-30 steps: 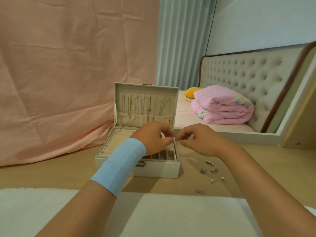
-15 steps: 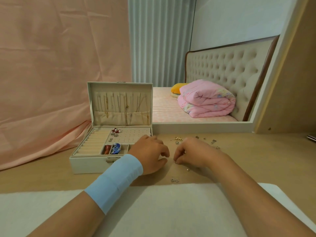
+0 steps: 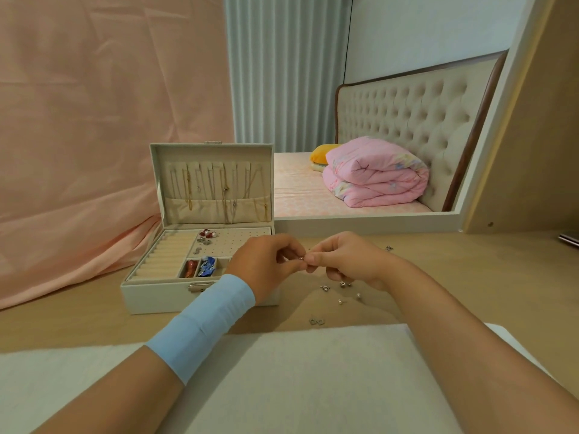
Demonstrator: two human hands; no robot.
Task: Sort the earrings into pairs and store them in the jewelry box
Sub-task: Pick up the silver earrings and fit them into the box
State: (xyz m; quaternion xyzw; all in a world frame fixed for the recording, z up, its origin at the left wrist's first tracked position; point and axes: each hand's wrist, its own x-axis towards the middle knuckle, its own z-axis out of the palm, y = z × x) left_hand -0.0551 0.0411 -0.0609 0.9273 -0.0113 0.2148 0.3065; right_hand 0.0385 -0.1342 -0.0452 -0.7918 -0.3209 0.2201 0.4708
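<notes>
The head view looks down at a light wooden tabletop. A white jewelry box with its lid standing open sits on the left part of it. Thin gold and silver chains hang inside the lid. In the box's tray, a few small earrings are stuck in the board with little holes, near its back left corner. 2 small front slots hold red and blue things that are too small to tell.

The left hand, with a light blue band on its wrist, is held up just in front of the box's right end. The right hand is right beside it. Their fingertips meet in the middle, and both grips are pinched together on 1 tiny silver earring.

More small loose silver earrings lie scattered on the tabletop under and near the right hand. 1 little silver pair lies closer, next to a white cloth that covers the near edge.

A bed with a folded pink blanket is behind.
</notes>
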